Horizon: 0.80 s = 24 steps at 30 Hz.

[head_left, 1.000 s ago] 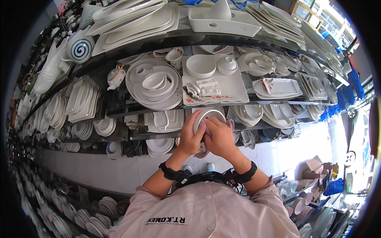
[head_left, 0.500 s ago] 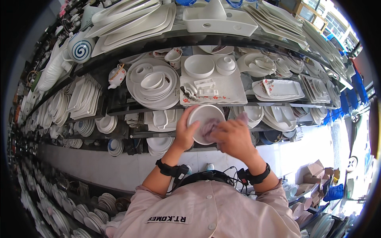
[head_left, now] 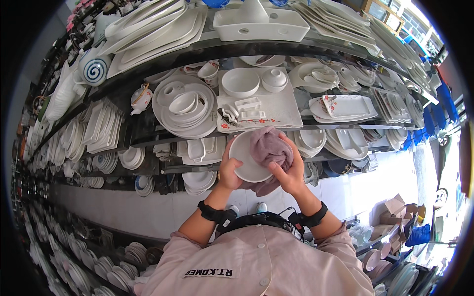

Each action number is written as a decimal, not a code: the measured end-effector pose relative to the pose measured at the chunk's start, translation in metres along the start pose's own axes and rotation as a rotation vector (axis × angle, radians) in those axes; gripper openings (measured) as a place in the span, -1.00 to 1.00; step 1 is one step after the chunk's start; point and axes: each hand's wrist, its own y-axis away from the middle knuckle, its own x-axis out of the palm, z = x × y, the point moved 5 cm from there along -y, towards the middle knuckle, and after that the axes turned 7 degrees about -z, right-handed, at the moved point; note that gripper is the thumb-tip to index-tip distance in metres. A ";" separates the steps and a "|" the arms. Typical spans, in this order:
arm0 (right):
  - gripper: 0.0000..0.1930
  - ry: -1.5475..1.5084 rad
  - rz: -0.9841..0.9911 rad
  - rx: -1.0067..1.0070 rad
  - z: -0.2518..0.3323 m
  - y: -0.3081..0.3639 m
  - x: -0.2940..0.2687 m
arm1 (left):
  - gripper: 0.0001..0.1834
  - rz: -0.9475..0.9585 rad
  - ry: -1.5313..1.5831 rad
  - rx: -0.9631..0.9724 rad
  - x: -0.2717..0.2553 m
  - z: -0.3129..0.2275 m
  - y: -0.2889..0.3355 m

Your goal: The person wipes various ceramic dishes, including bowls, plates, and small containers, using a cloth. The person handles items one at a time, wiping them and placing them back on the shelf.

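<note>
A white bowl (head_left: 243,157) is held up in front of me, before the shelves. My left hand (head_left: 229,171) grips its left side, with the thumb lying over the near rim. A mauve cloth (head_left: 271,148) is bunched over the bowl's right side, and a fold of it hangs below the bowl. My right hand (head_left: 293,172) is closed around this cloth and presses it to the right edge of the bowl, its thumb on top. The fingers of both hands are partly hidden behind the bowl and cloth.
Just beyond my hands, a shelf carries a square white plate (head_left: 291,106) with small dishes on it, and a stack of round plates (head_left: 160,106). Long platters (head_left: 197,34) fill the shelf above. Cardboard boxes (head_left: 395,209) stand at the lower right; more crockery is behind me.
My right hand with the cloth has moved from inside the bowl to its right rim, wrapping the cloth over the edge. The bowl has tilted and shifted slightly left.
</note>
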 end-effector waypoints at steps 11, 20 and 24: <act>-0.44 -0.111 0.133 0.380 -0.005 -0.012 -0.011 | -0.11 0.283 -0.370 -0.133 0.008 -0.014 -0.001; -0.58 -0.111 -0.377 0.141 -0.035 -0.008 -0.005 | 0.17 0.203 -0.399 0.279 0.027 -0.027 0.004; -0.56 -0.203 -0.267 0.232 -0.041 -0.003 0.004 | 0.39 0.187 -0.337 0.398 0.034 -0.025 0.017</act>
